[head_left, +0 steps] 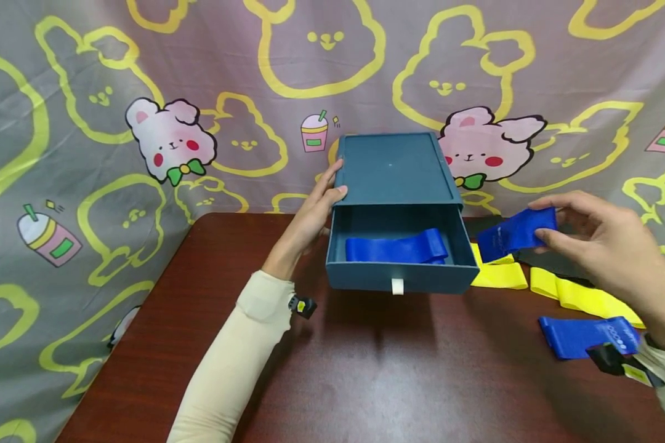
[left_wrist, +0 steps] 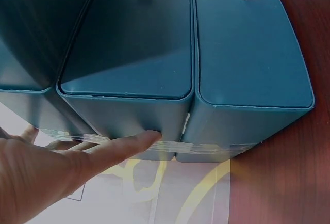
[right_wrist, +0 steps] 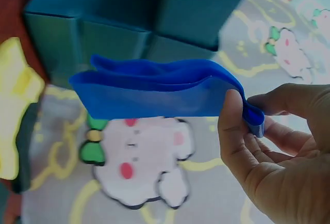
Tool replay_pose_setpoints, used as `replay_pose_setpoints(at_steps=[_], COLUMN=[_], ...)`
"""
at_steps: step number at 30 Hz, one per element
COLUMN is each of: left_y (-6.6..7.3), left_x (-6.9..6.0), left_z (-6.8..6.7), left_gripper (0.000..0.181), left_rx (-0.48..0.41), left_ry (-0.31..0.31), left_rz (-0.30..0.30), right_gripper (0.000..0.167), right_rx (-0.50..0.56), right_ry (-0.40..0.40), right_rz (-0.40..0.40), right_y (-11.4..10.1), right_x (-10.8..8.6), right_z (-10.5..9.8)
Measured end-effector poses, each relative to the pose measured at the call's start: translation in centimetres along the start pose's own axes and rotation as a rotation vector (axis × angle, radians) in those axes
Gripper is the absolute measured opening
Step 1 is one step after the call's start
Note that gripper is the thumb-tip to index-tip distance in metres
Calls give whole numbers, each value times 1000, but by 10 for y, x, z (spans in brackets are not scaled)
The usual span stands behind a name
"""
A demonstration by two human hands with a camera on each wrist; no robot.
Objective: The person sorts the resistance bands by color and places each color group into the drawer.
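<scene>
While your left hand (head_left: 313,212) rests on the left edge of the blue-grey cabinet (head_left: 390,169) in the middle of the head frame, your right hand (head_left: 604,237), at the right, pinches one end of a folded blue band (head_left: 515,232) between thumb and fingers. The left fingers that show are nearly straight and grasp nothing; in the left wrist view, the forefinger touches the cabinet's side. The held band points from your pinch toward the left and slightly down, so its long axis runs to the pulled-out drawer (head_left: 366,277). I judge that the move turns on this: the free end is just beside the drawer's right wall, seemingly on its outer side, and the right hand is the nearer one to that wall. Its height over the rim I cannot tell. Inside the drawer, a second blue band (head_left: 385,251) lies crosswise near the front wall, and some bare floor shows behind it. Below the right hand, yellow bands (head_left: 582,296) and another blue band (head_left: 576,337) lie on the table (head_left: 388,369), so the room is narrower there.
</scene>
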State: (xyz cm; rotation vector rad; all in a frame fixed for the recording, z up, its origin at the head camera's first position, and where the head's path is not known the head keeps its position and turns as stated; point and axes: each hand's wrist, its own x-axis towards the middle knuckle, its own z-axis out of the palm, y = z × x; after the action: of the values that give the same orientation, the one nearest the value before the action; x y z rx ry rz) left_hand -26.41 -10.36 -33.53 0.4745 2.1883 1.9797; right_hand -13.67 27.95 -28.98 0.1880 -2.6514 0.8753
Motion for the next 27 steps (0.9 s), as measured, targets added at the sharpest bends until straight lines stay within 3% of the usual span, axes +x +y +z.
replay_pose_setpoints(at_steps=[8, 14, 20, 27], left_y=[-1, -1, 1, 0], left_x=[1, 1, 0, -1], left_z=[-1, 0, 0, 0], left_gripper=[60, 61, 61, 61], left_rx=[-13, -3, 0, 3], left_ry=[4, 4, 4, 0], left_rz=[-1, -1, 0, 3], right_gripper=[40, 43, 47, 48], right_rx=[114, 231, 230, 222], right_ry=[75, 125, 109, 85], right_rz=[-121, -220, -274, -303], right_y=[-29, -37, -49, -88], right_x=[15, 28, 36, 32], right_z=[-17, -27, -31, -26])
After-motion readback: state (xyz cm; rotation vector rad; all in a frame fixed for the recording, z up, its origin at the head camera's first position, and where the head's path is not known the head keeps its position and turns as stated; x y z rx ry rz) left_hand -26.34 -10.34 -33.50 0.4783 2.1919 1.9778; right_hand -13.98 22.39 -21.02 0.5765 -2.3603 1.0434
